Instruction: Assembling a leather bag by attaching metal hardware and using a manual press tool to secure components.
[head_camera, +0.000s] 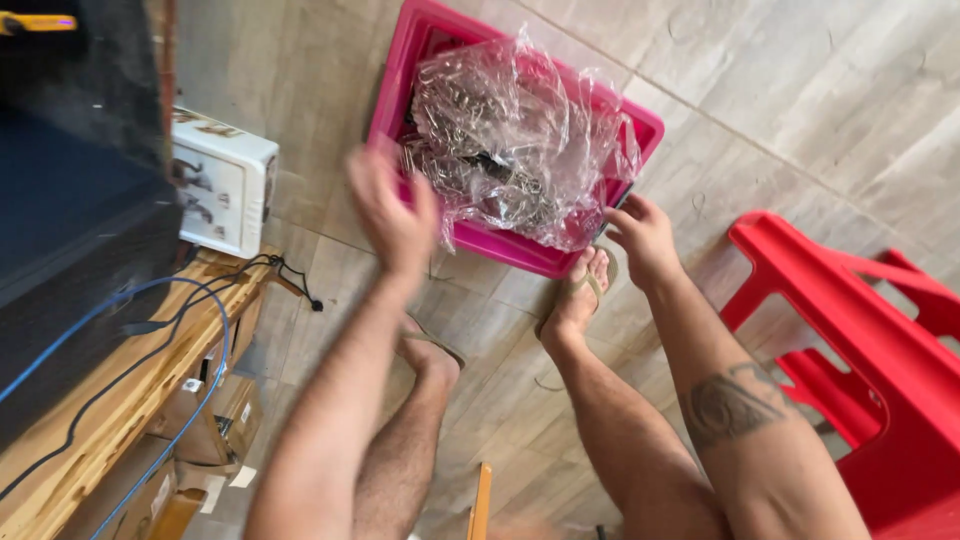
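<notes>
My right hand (640, 235) pinches the plastic bag (515, 140) edge; my left hand (392, 205), blurred, seems released. I should lift slowly, evenly.

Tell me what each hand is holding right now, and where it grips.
The right hand pinches the lower edge of the clear plastic bag in the pink bin. The left hand is blurred beside the bag; a hold cannot be told.

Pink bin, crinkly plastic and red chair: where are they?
Pink bin (405, 60): head view, on its left wall.
Crinkly plastic (510, 130): head view, on its middle, inside the bin.
Red chair (880, 350): head view, on its seat edge.
</notes>
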